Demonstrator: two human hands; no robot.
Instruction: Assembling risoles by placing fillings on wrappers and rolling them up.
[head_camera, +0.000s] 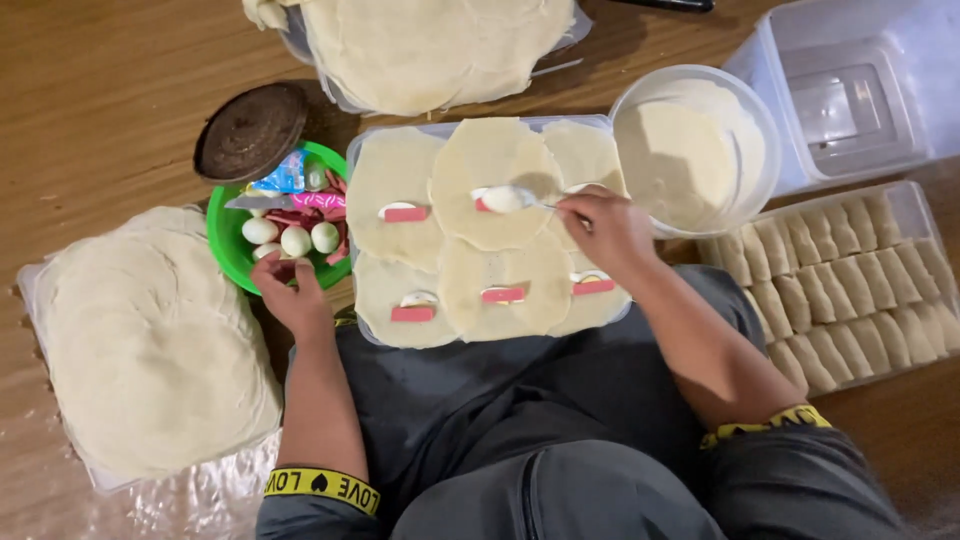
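Working from the big stuff down: the wooden floor (110, 90) carries everything, with the person sitting over it. On their left a thick stack of round wrappers (150, 340) lies on plastic, and another stack (430, 45) sits at the top. On their right is a clear box of finished rolls (850, 280), packed in tidy rows.

In the middle sits the clear tray (350, 160) with six wrappers laid out overlapping, most already topped with a pink sausage strip (502, 295) and a bit of egg. Just beside it stands the round tub of white sauce (680, 160).

The right hand (610, 230) has its fingers pinched on a spoon (505, 198), the loaded bowl resting over the top-middle wrapper (490, 180). My take: keep the dollop small and land it right against the filling, well away from the wrapper's edge, or it'll probably leak at folding time.

The left hand (295, 295) rests at the near rim of the green bowl (225, 245) of peeled eggs and sausage pieces, fingers loosely curled, gripping nothing as far as I can tell. A dark round lid (250, 130) sits just behind that bowl.
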